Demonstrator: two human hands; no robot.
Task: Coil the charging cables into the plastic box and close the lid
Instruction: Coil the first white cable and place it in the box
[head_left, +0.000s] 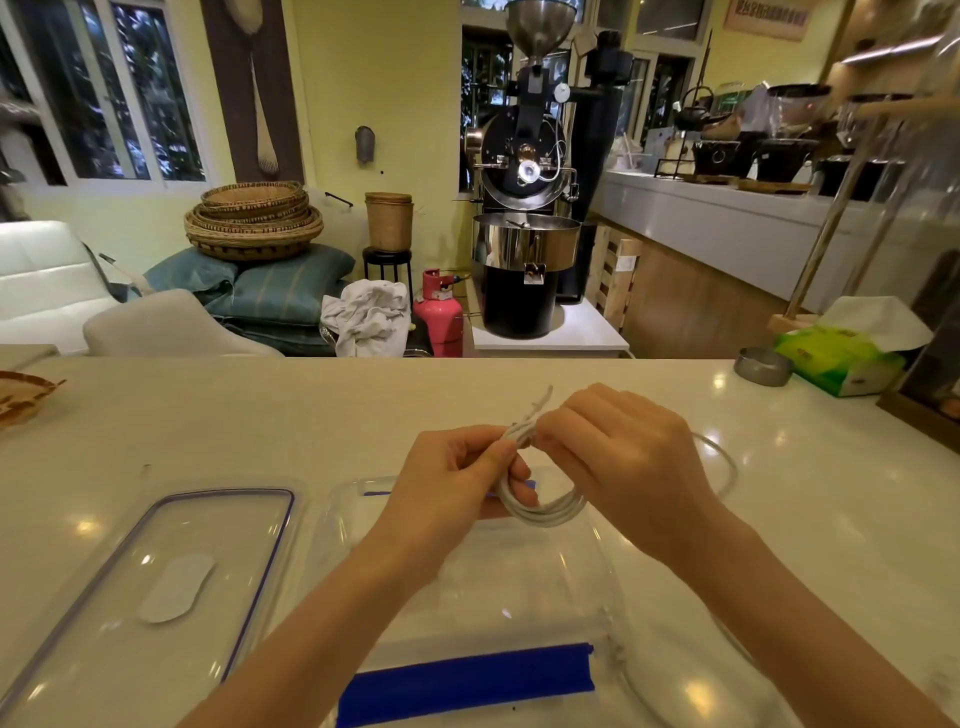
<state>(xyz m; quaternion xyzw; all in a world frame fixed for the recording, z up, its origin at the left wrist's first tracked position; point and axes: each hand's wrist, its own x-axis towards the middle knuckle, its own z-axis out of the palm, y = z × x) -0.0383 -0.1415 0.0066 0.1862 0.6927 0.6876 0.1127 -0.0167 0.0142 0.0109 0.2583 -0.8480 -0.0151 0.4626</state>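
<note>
A white charging cable (545, 512) is wound into a small coil that hangs above the far end of the clear plastic box (519, 587). My left hand (457, 483) pinches the top of the coil. My right hand (618, 457) grips the same bundle from the right, and a loose end sticks up between the two hands. A slack loop of the cable (727, 462) trails on the counter to the right. A blue strip (467, 680) runs along the box's near end. The clear lid (156, 587) with a blue seal lies flat to the left of the box.
A green tissue box (841, 358) and a small metal dish (762, 366) stand at the counter's far right. A woven basket (21, 397) sits at the far left edge. Another thin cable (727, 639) lies beside the box's right side.
</note>
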